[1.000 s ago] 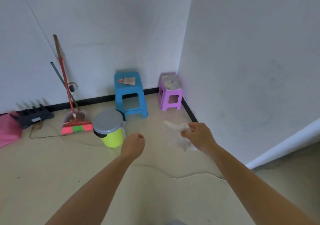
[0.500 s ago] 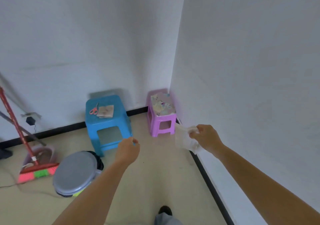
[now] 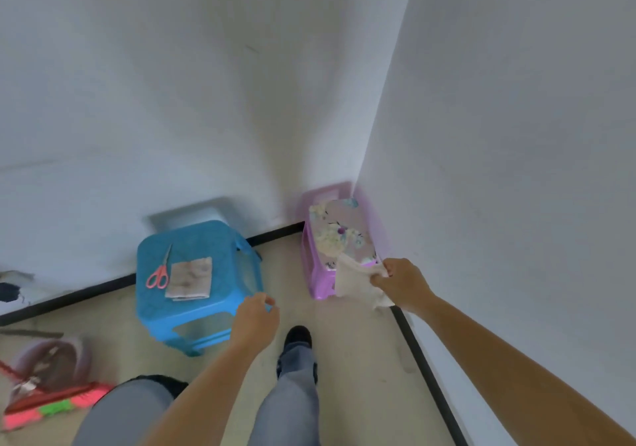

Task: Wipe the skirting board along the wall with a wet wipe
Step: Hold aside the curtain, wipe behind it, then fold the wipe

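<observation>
My right hand [image 3: 402, 282] pinches a crumpled white wet wipe [image 3: 358, 284], which hangs in the air in front of the purple stool and just above the floor near the right wall. A black skirting board [image 3: 425, 363] runs along the foot of the right wall below that hand, and another stretch of skirting board [image 3: 79, 294] follows the back wall. My left hand [image 3: 256, 320] is loosely curled with nothing in it, close to the blue stool's front corner.
A blue stool [image 3: 196, 311] carries pink-handled scissors [image 3: 159, 273] and a folded cloth [image 3: 190, 278]. A purple stool [image 3: 321, 273] with a wipes pack [image 3: 342, 235] stands in the corner. A broom head [image 3: 51, 407], dustpan [image 3: 55, 359] and grey bin lid [image 3: 127, 407] are lower left. My shoe [image 3: 298, 337] is on the floor.
The view has moved forward toward the corner and tilted down. Both stools are closer, my leg and shoe have come into view, and the wipe stays gripped in my right hand.
</observation>
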`<act>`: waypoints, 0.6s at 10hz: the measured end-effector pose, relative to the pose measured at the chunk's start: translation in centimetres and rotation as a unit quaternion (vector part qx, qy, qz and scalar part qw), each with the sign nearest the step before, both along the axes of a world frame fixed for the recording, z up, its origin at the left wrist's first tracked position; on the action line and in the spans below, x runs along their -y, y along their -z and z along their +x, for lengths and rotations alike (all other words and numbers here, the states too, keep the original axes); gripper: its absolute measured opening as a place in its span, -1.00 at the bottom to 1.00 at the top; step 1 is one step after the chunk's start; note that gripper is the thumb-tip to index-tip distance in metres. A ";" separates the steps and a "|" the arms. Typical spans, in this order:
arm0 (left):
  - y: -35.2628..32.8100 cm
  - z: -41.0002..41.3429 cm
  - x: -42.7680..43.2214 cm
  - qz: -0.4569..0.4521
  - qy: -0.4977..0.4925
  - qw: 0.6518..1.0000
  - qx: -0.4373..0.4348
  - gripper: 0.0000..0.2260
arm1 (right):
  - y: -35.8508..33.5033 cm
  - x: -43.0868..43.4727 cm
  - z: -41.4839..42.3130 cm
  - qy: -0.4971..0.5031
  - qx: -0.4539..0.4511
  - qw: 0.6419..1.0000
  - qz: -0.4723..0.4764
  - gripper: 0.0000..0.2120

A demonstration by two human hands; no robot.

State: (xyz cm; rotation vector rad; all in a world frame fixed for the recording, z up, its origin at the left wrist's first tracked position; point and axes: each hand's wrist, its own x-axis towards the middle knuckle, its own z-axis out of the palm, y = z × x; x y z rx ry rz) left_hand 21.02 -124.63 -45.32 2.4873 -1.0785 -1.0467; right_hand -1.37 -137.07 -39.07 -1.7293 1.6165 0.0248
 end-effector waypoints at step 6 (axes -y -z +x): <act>22.6 -0.1 22.5 0.156 0.200 0.967 -0.024 -0.69 | 26.7 18.8 4.8 0.066 -0.043 0.987 0.142 -0.76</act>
